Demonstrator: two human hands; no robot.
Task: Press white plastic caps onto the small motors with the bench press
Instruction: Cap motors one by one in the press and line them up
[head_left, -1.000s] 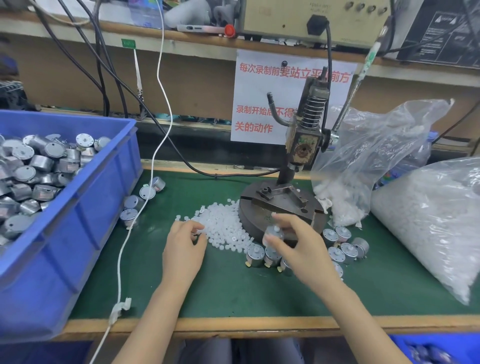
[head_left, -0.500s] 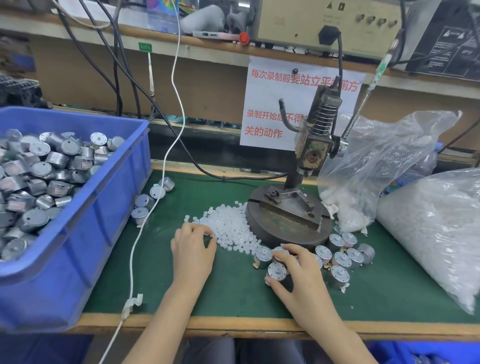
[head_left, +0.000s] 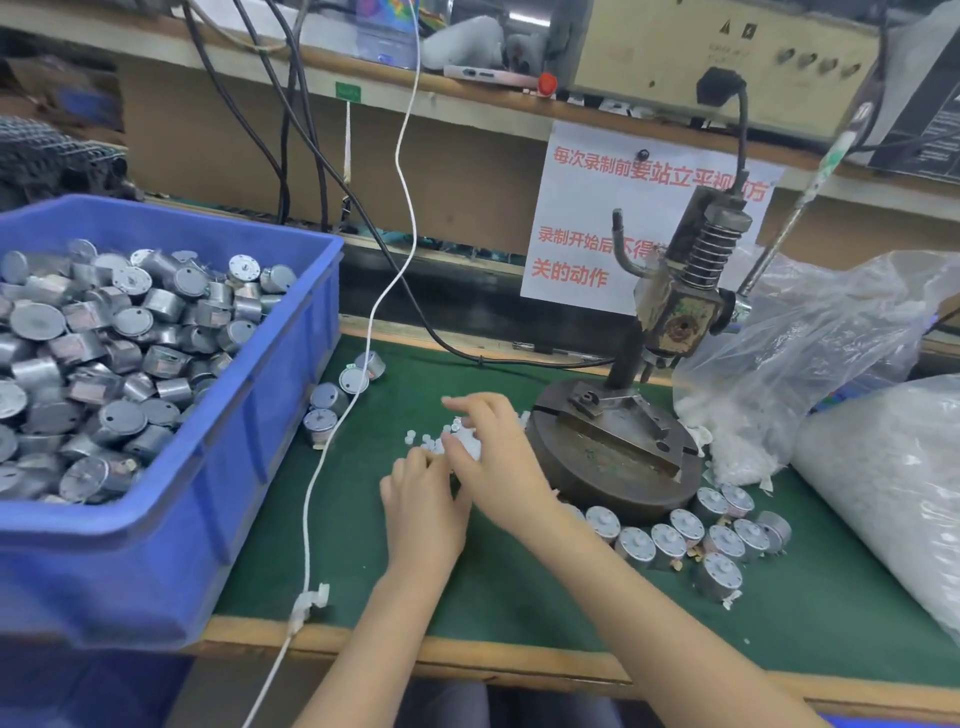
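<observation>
Head view: why are the left hand (head_left: 423, 499) and right hand (head_left: 498, 457) meeting beside the press (head_left: 675, 312)?

— They are reaching for caps (head_left: 418, 440) lying there on the tabletop (head_left: 519, 597). Fingers are hiding each grip, so I cannot tell what it is pinching. Motors (head_left: 670, 540) are sitting near the press.

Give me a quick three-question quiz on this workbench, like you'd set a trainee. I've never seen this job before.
1. True or false: the blue bin is filled with small motors.
2. Where are the left hand and the right hand?
A) inside the bin
B) over the loose white caps on the green mat
C) on the press handle
3. Fill in: the row of motors lies on the mat just in front of the bench press, along its round ___.

Key: 1 true; 2 B; 3 base.
</observation>
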